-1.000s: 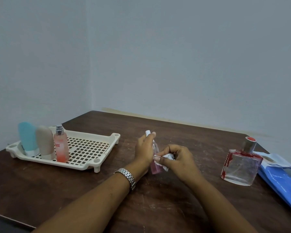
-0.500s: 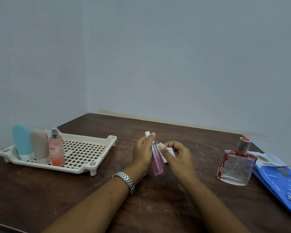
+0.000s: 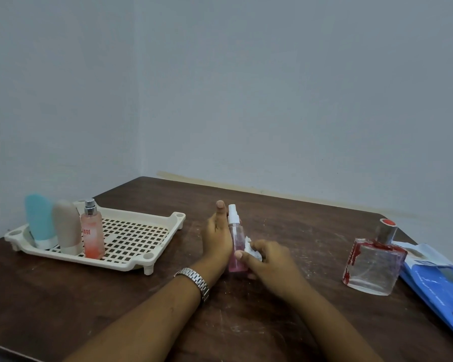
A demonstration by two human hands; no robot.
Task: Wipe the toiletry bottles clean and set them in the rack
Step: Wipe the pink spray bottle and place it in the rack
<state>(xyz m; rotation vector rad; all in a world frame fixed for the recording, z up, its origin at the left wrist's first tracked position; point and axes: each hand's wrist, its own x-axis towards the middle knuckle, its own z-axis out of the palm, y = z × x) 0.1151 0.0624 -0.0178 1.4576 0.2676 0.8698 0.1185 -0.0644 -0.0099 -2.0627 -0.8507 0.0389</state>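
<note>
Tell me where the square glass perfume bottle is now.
In the head view, the square glass perfume bottle stands on the table, far right, beside the blue packet and right of the right hand.

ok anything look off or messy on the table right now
The square glass bottle on the right has red smears down one side and across its shoulder. The table shows whitish scuffs. Nothing looks tipped or spilled.

Dark wooden table set against plain grey walls.
</note>
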